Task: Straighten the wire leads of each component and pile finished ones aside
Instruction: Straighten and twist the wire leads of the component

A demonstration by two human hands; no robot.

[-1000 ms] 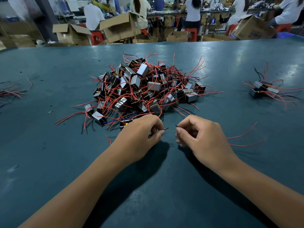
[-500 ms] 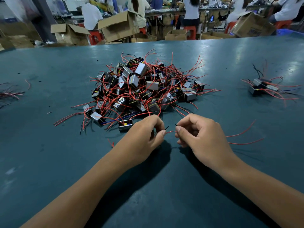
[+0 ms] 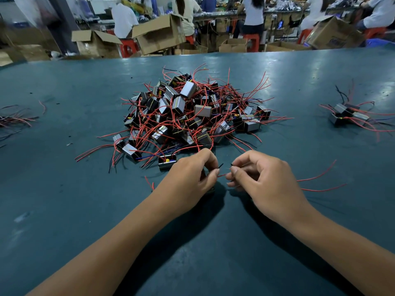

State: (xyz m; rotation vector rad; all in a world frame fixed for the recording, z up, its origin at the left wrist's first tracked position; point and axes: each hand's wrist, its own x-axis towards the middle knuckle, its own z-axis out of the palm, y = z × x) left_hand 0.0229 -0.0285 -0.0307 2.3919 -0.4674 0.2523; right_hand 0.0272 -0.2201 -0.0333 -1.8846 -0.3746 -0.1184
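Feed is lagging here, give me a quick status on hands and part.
Left hand and right hand both pinching thin red wire lead. Big tangled heap of grey components just ahead, nothing blocking.

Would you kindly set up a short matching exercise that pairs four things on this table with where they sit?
Things:
1. big pile of components
2. small pile of components
3. red wire
4. loose wires

Places:
A. far left edge
B. middle of the table
C. right side
D. between left hand and right hand

Pairs: 1-B, 2-C, 3-D, 4-A
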